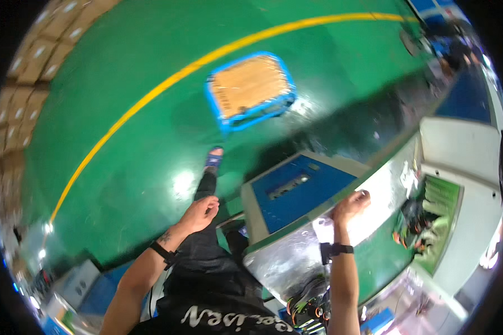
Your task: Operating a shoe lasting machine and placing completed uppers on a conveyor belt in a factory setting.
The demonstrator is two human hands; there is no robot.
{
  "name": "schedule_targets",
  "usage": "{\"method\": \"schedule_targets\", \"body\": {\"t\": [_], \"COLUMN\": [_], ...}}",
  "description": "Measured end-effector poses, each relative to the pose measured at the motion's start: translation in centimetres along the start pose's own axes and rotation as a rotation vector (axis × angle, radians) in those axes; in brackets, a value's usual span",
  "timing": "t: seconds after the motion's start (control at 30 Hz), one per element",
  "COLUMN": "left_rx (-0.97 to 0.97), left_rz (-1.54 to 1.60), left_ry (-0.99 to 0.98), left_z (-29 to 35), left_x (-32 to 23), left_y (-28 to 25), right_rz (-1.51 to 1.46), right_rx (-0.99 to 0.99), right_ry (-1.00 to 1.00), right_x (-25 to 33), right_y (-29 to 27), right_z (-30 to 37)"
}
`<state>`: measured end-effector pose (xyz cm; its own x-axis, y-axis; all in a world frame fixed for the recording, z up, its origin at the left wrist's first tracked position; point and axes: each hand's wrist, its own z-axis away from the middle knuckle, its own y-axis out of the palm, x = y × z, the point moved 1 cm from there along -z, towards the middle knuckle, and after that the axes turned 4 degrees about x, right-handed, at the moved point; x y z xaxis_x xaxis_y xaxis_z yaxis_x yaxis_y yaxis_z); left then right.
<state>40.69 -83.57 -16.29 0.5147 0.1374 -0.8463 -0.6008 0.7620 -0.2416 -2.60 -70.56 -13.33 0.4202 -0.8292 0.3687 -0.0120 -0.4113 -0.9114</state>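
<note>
My left hand (200,214) hangs above my dark trouser leg, fingers curled in and nothing visible in them. Over the shiny metal worktop (279,262) on the right is my right hand (350,205). Its fingers are bent inward, and whatever they may hold is hidden. I cannot tell whether this hand touches the metal. Just beyond it, a blue panel (302,192) with a pale frame sits on the side of the workbench. Both wrists carry dark bands.
A blue-framed stool (251,86) with a wooden seat stands ahead on the green floor (145,67). A curved yellow line (198,62) crosses the floor. Stacked cartons (28,84) line the far left. Dark cables (313,301) bunch up beside the bench. A person (464,53) is at the upper right.
</note>
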Motion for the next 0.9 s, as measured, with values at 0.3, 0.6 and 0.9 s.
{"method": "schedule_targets", "body": {"t": [0.3,0.6,0.9], "left_rx": [0.587,0.444,0.711], "left_rz": [-0.406,-0.320,-0.459], "left_ry": [-0.095,0.007,0.374], "left_z": [-19.9,-26.9,-30.4], "left_x": [4.6,6.2,2.6], "left_y": [11.0,22.8,24.2], "right_rz": [-0.242,-0.169,0.002], "right_rx": [0.011,0.149,0.029], "right_ry": [0.087,0.081,-0.002], "right_x": [2.9,2.1,2.9], "right_y": [0.9,0.0,-0.6], "right_z": [0.4,0.3,-1.0]}}
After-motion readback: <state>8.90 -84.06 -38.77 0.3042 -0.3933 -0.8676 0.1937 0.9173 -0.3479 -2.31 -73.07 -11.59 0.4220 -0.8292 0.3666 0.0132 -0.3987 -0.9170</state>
